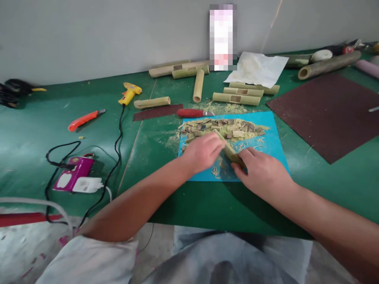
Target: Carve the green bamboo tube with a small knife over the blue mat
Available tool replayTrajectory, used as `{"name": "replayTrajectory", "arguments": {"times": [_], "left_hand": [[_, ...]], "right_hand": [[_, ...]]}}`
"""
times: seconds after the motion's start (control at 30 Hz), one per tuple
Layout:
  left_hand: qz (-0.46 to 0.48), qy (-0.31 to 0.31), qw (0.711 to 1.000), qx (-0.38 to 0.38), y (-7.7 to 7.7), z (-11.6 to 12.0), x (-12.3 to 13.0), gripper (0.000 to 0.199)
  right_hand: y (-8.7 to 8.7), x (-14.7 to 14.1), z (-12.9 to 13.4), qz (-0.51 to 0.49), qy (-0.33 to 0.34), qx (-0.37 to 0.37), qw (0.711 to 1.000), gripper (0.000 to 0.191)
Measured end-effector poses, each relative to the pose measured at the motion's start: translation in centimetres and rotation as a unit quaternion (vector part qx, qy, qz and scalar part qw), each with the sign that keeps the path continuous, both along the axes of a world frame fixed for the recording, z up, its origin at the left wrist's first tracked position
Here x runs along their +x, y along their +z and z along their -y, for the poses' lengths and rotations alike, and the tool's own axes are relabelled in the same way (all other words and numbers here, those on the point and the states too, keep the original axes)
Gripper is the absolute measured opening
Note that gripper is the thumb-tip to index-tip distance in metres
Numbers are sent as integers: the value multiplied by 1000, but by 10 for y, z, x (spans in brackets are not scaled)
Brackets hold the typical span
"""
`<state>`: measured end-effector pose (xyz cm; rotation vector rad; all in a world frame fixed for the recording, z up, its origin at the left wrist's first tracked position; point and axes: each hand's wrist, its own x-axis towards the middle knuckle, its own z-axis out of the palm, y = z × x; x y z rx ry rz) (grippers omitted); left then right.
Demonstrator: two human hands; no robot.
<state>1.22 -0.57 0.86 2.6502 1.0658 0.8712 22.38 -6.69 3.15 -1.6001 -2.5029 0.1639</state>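
Observation:
A short bamboo tube (230, 151) slants over the blue mat (278, 148), its far end pointing up and left. My right hand (262, 167) is wrapped round the tube's near end. Closed in a pinch, my left hand (204, 152) is right beside the tube's far part; what its fingertips grip is hidden. Behind the hands, cut bamboo chips (237, 134) and pale dust lie heaped on the mat, with thin curled shavings (216, 172) closer to me. A red-handled carving knife (191, 113) rests at the mat's far edge.
Several bamboo tubes (237, 98), some with cut windows, lie behind the mat. Left are a yellow glue gun (129, 94), an orange utility knife (84, 120) and a purple power strip (74, 173) with cords. A brown sheet (328, 118) lies right, near white paper (256, 69).

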Motion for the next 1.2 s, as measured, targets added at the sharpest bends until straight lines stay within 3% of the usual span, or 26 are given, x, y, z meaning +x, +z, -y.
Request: {"name": "replayTrajectory", "arguments": {"times": [0.1, 0.23, 0.37, 0.53, 0.63, 0.77, 0.8, 0.9, 1.03, 1.17, 1.2], "left_hand": [[15, 44, 999, 9, 1, 1, 0, 24], [-8, -21, 999, -26, 1, 3, 1, 26], [23, 33, 999, 3, 1, 0, 0, 22], [-21, -28, 999, -23, 0, 5, 3, 28], [18, 41, 999, 14, 1, 7, 6, 25], [-30, -49, 998, -23, 3, 9, 7, 28], [-17, -43, 999, -10, 3, 9, 6, 29], [18, 50, 998, 17, 4, 6, 3, 25], [-34, -47, 998, -27, 3, 7, 4, 30], [14, 36, 999, 12, 3, 10, 6, 27], [-2, 8, 1000, 2, 4, 11, 6, 29]], "right_hand": [[0, 0, 0, -4, 1, 4, 1000, 19], [2, -1, 0, 12, 4, -8, 1000, 19], [4, -3, 0, 19, -6, -17, 1000, 19], [4, -3, 0, 18, 2, -16, 1000, 17], [2, -2, 1, 11, -3, 0, 1000, 19], [2, -1, 0, 10, 2, -5, 1000, 16], [2, -1, 0, 11, 1, -7, 1000, 17], [2, -1, 0, 15, -8, -9, 1000, 19], [2, -1, 0, 12, -1, -7, 1000, 17], [2, -1, 0, 11, -8, -5, 1000, 18], [2, -1, 0, 10, -5, -6, 1000, 17]]}}
